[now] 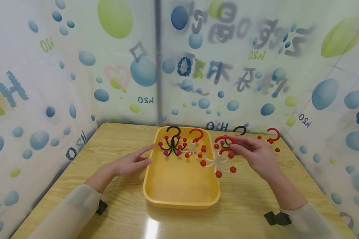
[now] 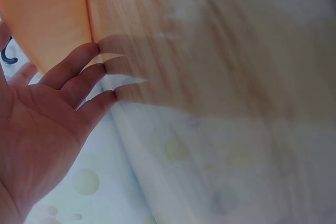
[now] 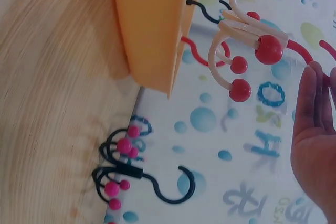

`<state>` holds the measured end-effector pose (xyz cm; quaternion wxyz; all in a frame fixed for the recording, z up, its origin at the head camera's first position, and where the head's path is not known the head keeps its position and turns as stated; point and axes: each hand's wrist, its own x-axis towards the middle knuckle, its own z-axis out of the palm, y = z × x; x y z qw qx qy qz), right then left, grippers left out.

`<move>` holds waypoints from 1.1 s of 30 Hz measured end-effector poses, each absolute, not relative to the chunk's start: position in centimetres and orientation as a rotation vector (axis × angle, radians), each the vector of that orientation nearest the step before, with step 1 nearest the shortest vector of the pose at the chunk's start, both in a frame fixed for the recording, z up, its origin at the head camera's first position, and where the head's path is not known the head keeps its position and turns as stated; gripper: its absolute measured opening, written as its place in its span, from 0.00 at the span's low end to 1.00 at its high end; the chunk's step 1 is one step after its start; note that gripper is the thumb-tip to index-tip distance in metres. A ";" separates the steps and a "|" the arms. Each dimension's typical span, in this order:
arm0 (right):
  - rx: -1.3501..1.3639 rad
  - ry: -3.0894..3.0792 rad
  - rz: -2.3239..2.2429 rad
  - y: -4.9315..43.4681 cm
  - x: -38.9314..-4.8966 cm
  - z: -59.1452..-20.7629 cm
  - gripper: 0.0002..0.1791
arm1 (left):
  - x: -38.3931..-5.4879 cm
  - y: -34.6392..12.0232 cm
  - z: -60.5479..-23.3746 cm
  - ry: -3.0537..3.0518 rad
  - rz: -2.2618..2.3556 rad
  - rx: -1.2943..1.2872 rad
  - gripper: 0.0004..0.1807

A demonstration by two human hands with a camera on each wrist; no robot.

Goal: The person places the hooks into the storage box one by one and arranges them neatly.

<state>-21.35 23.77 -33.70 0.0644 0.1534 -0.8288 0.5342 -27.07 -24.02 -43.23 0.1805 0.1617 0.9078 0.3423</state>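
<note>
My right hand pinches the red hook of a multi-armed hanger, raised above the right rim of the yellow tray. White curved arms tipped with red balls hang below the hook, also visible in the right wrist view. My left hand lies at the tray's left side, fingers extended, fingertips at its edge. Inside the tray's far end are a black hanger with magenta balls and, beside it, another red-and-white hanger. The left wrist view shows the left palm and fingers close to the wooden surface.
Behind my right hand, on the wooden table, are another black hanger with magenta balls and a red-hooked one, partly hidden. Walls with printed bubbles border the table at the back and both sides.
</note>
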 end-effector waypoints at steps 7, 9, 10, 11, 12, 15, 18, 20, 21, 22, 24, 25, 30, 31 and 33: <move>0.552 -2.540 1.696 20.1 -22.5 -33.9 0.18 | -27.1 -24.0 -43.4 2.555 0.975 0.452 0.42; 0.563 -2.563 1.708 19.1 -22.9 -34.1 0.18 | -27.1 -24.0 -43.4 2.554 0.979 0.452 0.42; 0.571 -2.570 1.717 18.6 -23.1 -34.2 0.17 | -27.1 -24.0 -43.4 2.554 0.979 0.452 0.42; 0.582 -2.578 1.716 18.1 -23.4 -34.4 0.17 | -27.1 -24.0 -43.4 2.554 0.980 0.451 0.42; 0.593 -2.586 1.715 17.7 -23.6 -34.5 0.16 | -27.1 -24.0 -43.4 2.556 0.979 0.451 0.42; 0.647 -2.598 1.715 16.4 -24.1 -34.8 0.16 | -27.1 -24.0 -43.4 2.554 0.975 0.440 0.42; 0.683 -2.607 1.727 15.2 -24.6 -34.9 0.16 | -27.1 -24.0 -43.5 2.552 0.972 0.429 0.42; 0.710 -2.619 1.724 14.4 -24.9 -35.1 0.15 | -27.1 -24.1 -43.5 2.548 0.973 0.426 0.42; 0.718 -2.627 1.725 14.0 -25.0 -35.1 0.15 | -27.1 -24.1 -43.5 2.549 0.973 0.425 0.42; 0.727 -2.638 1.723 13.6 -25.2 -35.2 0.15 | -27.1 -24.1 -43.5 2.548 0.975 0.424 0.42; 0.737 -2.663 1.711 12.9 -25.5 -35.3 0.16 | -27.0 -24.1 -43.4 2.548 0.976 0.423 0.42; 0.733 -2.674 1.711 12.5 -25.6 -35.4 0.16 | -27.0 -24.1 -43.4 2.547 0.978 0.432 0.42; 0.720 -2.709 1.738 11.3 -26.2 -35.9 0.15 | -26.9 -24.0 -43.2 2.548 0.981 0.447 0.43; 0.715 -2.717 1.738 11.1 -26.3 -35.9 0.14 | -26.9 -23.9 -43.2 2.549 0.980 0.457 0.43; 0.707 -2.736 1.727 10.8 -26.5 -36.0 0.14 | -27.0 -23.9 -43.1 2.548 0.982 0.462 0.43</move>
